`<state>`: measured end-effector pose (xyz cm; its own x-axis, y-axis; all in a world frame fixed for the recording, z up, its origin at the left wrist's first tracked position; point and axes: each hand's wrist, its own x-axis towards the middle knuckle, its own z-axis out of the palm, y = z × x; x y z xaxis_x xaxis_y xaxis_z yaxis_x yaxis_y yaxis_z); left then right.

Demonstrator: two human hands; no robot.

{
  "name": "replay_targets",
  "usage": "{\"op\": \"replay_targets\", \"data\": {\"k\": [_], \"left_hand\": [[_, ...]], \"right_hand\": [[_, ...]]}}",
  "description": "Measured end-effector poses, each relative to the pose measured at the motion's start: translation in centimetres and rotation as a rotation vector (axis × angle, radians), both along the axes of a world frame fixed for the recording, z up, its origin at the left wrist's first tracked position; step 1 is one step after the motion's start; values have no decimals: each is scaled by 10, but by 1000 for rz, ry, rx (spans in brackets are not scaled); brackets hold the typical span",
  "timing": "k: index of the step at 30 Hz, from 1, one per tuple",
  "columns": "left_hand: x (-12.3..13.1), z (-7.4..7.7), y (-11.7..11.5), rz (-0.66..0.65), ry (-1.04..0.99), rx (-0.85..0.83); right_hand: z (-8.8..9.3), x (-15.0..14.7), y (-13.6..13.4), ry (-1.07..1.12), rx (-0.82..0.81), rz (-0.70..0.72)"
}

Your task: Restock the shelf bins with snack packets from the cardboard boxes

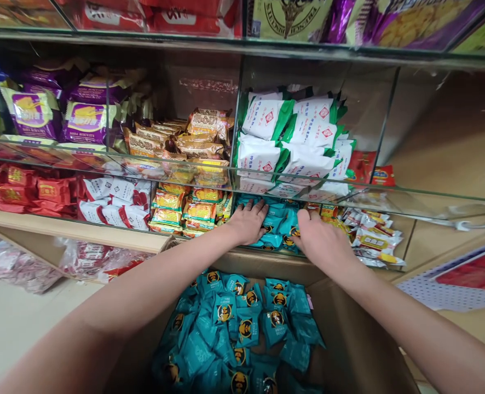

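Observation:
My left hand (248, 221) lies flat with its fingers stretched out on top of teal snack packets (273, 224) in a lower shelf compartment. At the right side of the same compartment, my right hand (322, 238) is closed, thumb and finger at the edge of a teal packet (290, 223). Part of that grip is hidden behind the hand. Below both arms stands an open cardboard box (349, 328) holding many more loose teal packets (225, 312), each with a black and yellow round picture.
Glass dividers and a glass ledge (168, 167) front the shelves. Yellow-green packets (200, 210) lie left of the teal ones, white-wrapped snacks (374, 235) to the right. White-and-green bags (289, 137) are stacked above. Plastic-bagged goods (24, 262) rest near the floor at left.

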<state>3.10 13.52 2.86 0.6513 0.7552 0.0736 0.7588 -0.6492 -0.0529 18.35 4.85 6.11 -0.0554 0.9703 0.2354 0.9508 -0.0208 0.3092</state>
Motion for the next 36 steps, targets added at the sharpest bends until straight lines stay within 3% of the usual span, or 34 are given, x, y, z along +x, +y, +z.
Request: {"op": "replay_targets", "data": {"k": [5, 11, 14, 17, 21, 25, 31, 36], "left_hand": [[-6, -2, -3, -53, -144, 28], [-25, 0, -15, -211, -352, 116], [-26, 2, -13, -229, -336, 123], [-20, 4, -5, -223, -240, 114], [-13, 6, 2, -186, -155, 146], [-9, 8, -2, -162, -125, 146], [7, 10, -11, -198, -84, 76], [16, 8, -3, -152, 54, 16]], "right_hand": [[-7, -6, 22, 213, -59, 72], [-27, -13, 19, 501, 31, 168], [-32, -15, 19, 516, 7, 232], [-26, -3, 24, 516, -44, 308], [-5, 24, 30, 425, 11, 136], [6, 26, 40, 277, -149, 22], [-7, 5, 85, 215, -322, -6], [-16, 7, 115, 220, -382, -47]]}}
